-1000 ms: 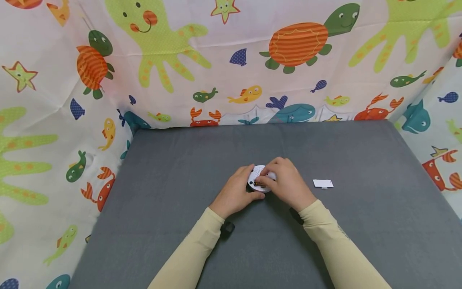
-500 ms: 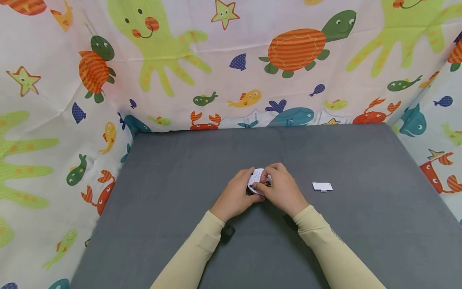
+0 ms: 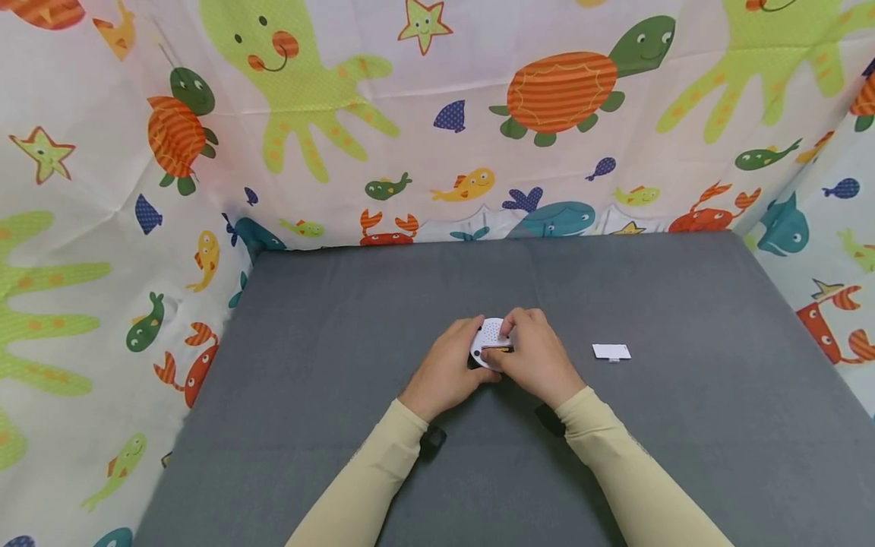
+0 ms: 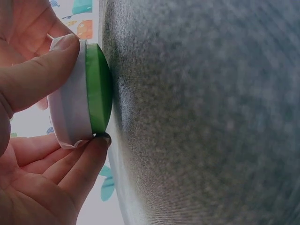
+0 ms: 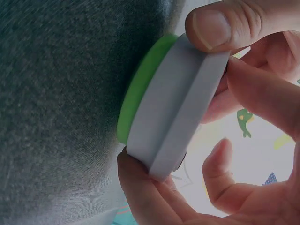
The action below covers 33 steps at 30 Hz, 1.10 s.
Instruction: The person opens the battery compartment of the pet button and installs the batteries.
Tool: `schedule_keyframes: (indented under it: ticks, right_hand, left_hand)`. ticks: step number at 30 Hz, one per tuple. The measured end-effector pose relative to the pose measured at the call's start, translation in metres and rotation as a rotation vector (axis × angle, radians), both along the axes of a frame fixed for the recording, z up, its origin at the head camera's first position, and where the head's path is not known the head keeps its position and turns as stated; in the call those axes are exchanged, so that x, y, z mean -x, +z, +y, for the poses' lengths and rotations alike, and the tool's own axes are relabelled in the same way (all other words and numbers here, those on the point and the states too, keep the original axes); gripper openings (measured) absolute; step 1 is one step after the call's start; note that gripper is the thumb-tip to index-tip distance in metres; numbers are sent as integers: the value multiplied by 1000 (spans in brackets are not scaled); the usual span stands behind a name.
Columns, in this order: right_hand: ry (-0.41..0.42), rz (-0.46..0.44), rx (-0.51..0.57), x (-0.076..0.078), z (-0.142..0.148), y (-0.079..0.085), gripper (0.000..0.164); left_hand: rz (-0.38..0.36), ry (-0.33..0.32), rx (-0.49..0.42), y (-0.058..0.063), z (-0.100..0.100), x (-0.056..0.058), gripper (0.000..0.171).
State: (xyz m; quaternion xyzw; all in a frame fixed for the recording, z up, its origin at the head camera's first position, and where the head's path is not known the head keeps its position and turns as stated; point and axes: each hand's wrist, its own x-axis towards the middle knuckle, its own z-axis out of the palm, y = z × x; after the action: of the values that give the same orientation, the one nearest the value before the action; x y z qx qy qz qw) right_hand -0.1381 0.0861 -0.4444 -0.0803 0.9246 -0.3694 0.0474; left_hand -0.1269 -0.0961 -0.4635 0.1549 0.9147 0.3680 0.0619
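My left hand (image 3: 447, 372) grips a round sound button (image 3: 489, 332), thumb on its near side and fingers round the far side. It lies with its green dome (image 4: 98, 89) facing down, close over the table. On its upturned white back are speaker holes and an uncovered slot with an orange-and-black battery (image 3: 504, 349). My right hand (image 3: 536, 361) is over this back; its thumb presses at the slot. In the right wrist view the bent index finger (image 5: 220, 159) stands apart from the thumb. The right hand partly hides the slot.
A small white battery cover (image 3: 611, 352) with a tab lies on the grey table (image 3: 683, 425), right of my hands. A cloth (image 3: 424, 121) printed with sea animals rises behind the table and along both sides.
My right index finger has lifted off from near the thumb, and more of the battery in the slot now shows. The left hand keeps its grip on the sound button.
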Motion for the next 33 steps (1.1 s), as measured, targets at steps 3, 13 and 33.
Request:
schedule_keyframes:
  ticks: [3, 13, 33]
  right_hand:
    - [-10, 6, -2, 0, 1, 0, 37]
    - [-14, -10, -12, 0, 3, -2, 37]
    - [-5, 234, -180, -8, 74, -7, 18]
  left_hand:
    - [24, -1, 23, 0, 2, -1, 92]
    - [-2, 10, 18, -3, 3, -1, 93]
    - [-37, 40, 46, 0, 1, 0, 96]
